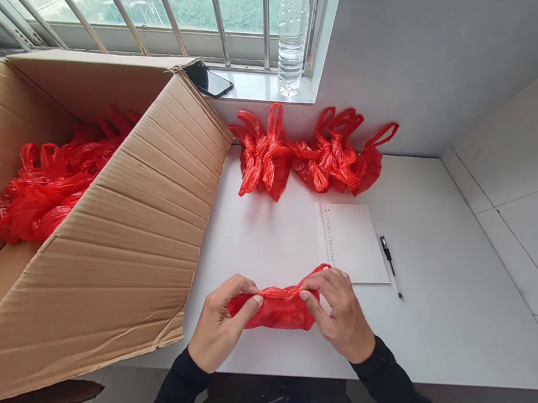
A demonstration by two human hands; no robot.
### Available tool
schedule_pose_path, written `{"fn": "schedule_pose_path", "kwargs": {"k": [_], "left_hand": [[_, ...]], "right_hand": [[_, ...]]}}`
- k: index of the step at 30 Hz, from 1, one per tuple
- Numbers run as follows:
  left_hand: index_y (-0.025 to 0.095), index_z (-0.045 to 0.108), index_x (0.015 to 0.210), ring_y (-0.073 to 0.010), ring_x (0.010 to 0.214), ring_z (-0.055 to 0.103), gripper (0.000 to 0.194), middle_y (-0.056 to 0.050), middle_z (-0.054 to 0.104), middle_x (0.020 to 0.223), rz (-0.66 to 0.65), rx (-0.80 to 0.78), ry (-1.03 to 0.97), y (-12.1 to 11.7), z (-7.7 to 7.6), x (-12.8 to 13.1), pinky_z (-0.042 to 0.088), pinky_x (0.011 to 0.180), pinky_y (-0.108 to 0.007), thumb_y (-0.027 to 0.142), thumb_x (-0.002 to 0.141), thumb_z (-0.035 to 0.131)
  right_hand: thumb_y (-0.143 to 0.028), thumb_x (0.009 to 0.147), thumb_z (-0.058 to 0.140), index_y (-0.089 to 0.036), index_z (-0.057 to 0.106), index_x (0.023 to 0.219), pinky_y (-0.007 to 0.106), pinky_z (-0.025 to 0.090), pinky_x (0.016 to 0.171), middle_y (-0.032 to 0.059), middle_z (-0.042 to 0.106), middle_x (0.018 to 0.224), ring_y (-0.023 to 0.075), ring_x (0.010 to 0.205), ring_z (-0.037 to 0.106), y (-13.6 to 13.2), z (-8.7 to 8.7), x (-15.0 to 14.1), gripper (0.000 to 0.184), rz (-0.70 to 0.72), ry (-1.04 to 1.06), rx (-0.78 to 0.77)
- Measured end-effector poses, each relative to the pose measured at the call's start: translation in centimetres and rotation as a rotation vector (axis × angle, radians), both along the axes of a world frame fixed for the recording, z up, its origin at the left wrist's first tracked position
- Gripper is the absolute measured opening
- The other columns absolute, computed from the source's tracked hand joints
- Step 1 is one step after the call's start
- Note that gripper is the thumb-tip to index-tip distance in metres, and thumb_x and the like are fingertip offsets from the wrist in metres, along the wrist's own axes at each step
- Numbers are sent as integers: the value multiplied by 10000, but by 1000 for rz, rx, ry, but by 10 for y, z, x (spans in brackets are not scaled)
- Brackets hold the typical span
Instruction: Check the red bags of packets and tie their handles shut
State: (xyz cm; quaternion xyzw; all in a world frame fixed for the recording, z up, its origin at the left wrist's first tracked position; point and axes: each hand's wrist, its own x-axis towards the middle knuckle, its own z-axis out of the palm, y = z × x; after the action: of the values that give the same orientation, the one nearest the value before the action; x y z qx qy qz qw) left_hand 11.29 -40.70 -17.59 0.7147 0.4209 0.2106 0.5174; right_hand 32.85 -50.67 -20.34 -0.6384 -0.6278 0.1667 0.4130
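Observation:
A red plastic bag (282, 312) is stretched between my two hands, just above the near edge of the white table (265, 234). My left hand (225, 320) pinches its left end between thumb and fingers. At the upper right of the same bag, my right hand (336, 311) grips the gathered plastic, and a loop of the bag sticks up behind the fingers. What lies inside the bag is hard to make out. Beyond my right hand lies an open notebook (355, 241) with a black-capped pen (391, 265) to its right.
Tied red bags (265, 155) and more red bags (336, 154) stand along the wall. At left, a large open cardboard box (128, 230) holds a heap of red bags (60, 182). A water bottle (292, 34) and phone (208, 80) rest on the windowsill.

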Motion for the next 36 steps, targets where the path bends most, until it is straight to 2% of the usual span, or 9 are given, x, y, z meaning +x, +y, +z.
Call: {"fn": "schedule_pose_path", "kwargs": {"k": [4, 9, 12, 14, 18, 25, 28, 30, 36], "left_hand": [[215, 594, 896, -148, 772, 614, 156, -2, 626, 878, 31, -28, 28, 4, -2, -8, 468, 727, -278, 352, 960, 556], [259, 560, 1241, -205, 1085, 611, 313, -54, 642, 1155, -114, 118, 60, 2, 5, 5, 481, 932, -340, 271, 929, 590], [242, 648, 1109, -209, 1000, 628, 189, -58, 673, 1059, -192, 165, 75, 1, 8, 14, 492, 879, -346, 270, 928, 601], [224, 674, 945, -195, 893, 632, 91, -41, 680, 936, -144, 138, 48, 1, 9, 15, 493, 814, -326, 284, 928, 608], [203, 631, 815, -167, 759, 600, 195, -12, 641, 801, 66, 32, -5, 5, 6, 7, 476, 719, -291, 348, 940, 595], [250, 616, 1153, -183, 956, 636, 262, -18, 683, 1021, 53, 65, -20, 3, 14, 12, 493, 842, -284, 313, 902, 655], [236, 672, 942, -160, 828, 611, 60, 4, 661, 884, 57, 128, -41, 1, 23, 19, 464, 762, -263, 278, 912, 641], [224, 675, 839, -150, 749, 565, 146, 12, 615, 793, 156, 133, -96, 3, 27, 19, 436, 714, -264, 304, 942, 608], [248, 699, 1010, -162, 802, 556, 203, 3, 604, 861, 295, 43, -275, 6, 32, 1, 449, 732, -265, 385, 985, 551]], "right_hand": [[-216, 1022, 492, -245, 551, 995, 394, 386, 841, -9, 618, 951, 189, 899, 533, -8, 2, 9, 72, -46, 87, -70], [-326, 998, 574, -274, 577, 1124, 404, 399, 866, -14, 640, 959, 195, 894, 555, -4, 6, -3, 136, -10, 210, -150], [-356, 979, 616, -276, 625, 1093, 409, 402, 843, -11, 632, 894, 201, 840, 544, 0, 8, -9, 140, 20, 213, -191], [-322, 991, 587, -262, 637, 1018, 406, 399, 816, -4, 625, 870, 201, 816, 530, 0, 9, -9, 83, 23, 187, -178], [-282, 1004, 531, -251, 596, 983, 411, 402, 820, 3, 618, 894, 206, 842, 526, -7, 10, -1, 75, -72, 171, -121], [-317, 951, 565, -268, 565, 1051, 378, 450, 854, -11, 604, 967, 195, 923, 558, -8, 18, -4, 111, -145, 406, -209], [-355, 957, 583, -271, 606, 1023, 356, 449, 812, -16, 611, 924, 186, 866, 556, -5, 23, -7, 110, -122, 399, -190], [-364, 986, 555, -262, 616, 965, 339, 446, 801, -11, 616, 908, 181, 860, 564, -6, 25, -3, 121, -170, 432, -154], [-375, 1003, 544, -248, 576, 1023, 295, 470, 700, 7, 602, 902, 177, 810, 583, -17, 35, 8, 132, -345, 610, -26]]}}
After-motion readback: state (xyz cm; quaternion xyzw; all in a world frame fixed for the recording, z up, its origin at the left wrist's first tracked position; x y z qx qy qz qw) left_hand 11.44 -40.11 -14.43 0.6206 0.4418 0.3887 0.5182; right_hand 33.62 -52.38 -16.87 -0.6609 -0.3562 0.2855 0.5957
